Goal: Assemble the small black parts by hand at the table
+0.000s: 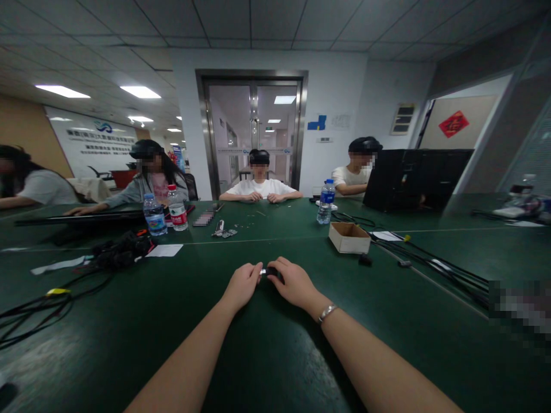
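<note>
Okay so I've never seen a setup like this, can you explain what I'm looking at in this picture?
There's no robot here: the picture comes from a camera on a person's head, looking forward and down at their own bare hands. The left hand and right hand meet over a green table, fingertips on a small dark object with a shiny end, too small to identify. Beyond them are bottles, an open box, papers and black cables. Other people sit around the table.

Glass double doors (253, 137) stand beyond a green table (172, 321).
</note>
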The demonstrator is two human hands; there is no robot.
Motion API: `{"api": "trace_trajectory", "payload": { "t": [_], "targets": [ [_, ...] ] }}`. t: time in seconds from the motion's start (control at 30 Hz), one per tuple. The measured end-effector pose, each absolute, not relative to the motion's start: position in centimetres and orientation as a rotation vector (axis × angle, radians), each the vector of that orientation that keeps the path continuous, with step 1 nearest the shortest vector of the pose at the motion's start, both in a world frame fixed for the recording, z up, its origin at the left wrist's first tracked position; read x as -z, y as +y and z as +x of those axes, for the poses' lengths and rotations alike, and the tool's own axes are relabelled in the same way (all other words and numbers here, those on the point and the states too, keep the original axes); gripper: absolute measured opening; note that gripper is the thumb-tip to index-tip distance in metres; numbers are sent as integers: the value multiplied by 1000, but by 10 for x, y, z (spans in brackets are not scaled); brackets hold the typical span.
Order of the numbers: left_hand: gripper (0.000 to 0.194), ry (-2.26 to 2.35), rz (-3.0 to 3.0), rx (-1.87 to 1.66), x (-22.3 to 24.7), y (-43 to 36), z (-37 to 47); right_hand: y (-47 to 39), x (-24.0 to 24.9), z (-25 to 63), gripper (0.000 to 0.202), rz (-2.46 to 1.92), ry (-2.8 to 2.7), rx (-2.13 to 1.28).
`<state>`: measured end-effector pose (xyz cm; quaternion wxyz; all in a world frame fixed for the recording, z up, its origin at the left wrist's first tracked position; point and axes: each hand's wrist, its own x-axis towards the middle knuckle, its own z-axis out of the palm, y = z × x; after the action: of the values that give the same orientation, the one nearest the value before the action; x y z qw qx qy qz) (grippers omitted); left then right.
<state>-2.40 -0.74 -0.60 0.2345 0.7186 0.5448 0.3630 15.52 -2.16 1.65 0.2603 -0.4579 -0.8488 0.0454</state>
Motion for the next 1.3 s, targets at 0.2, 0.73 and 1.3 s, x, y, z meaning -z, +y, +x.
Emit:
{"api": "trace_trajectory", "payload": {
  "t": [0.2, 0.73, 1.3],
  "targets": [
    [28, 1265, 1815, -1098, 9, -8, -23, -21, -17, 156, 23, -1284, -2277, -105],
    [47, 1492, 1861, -1011, 3, -11, -24, -26, -22, 154, 23, -1284, -2296, -126],
    [53, 1569, 1875, -1011, 7, -8, -24, -26, -21, 153, 24, -1249, -2307, -124]
  ]
}}
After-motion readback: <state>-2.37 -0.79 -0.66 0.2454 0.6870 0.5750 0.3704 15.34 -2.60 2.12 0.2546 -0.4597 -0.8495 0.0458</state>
